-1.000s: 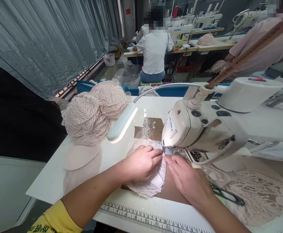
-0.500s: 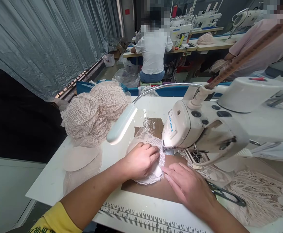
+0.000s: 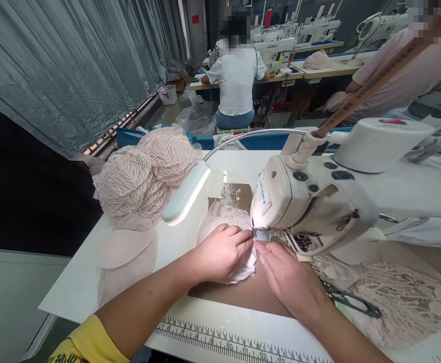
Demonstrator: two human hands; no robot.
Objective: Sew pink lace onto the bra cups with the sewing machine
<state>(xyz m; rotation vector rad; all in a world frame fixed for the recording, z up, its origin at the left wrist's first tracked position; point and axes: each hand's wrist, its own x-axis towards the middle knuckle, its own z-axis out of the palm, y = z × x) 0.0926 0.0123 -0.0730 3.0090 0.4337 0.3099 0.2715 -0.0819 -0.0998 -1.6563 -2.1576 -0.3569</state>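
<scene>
A pale lace piece [image 3: 226, 217] lies under the presser foot of a white sewing machine [image 3: 311, 201]. My left hand [image 3: 222, 252] rests on the lace with curled fingers pressing it down just left of the needle. My right hand [image 3: 286, 277] lies flat on the table to the right, its fingertips touching the lace edge at the foot. Both hands meet in front of the needle.
A heap of pink lace cups [image 3: 145, 171] and a flat foam cup [image 3: 124, 247] sit at the left. The gooseneck lamp [image 3: 184, 194] hangs over the table. Scissors [image 3: 351, 300] and more lace [image 3: 402, 302] lie at the right. A printed ruler [image 3: 220, 338] runs along the table's front edge. Other people work behind.
The lace has moved further back under the foot. My right hand slid forward from the table to the lace edge by the needle; my left hand stayed on the lace.
</scene>
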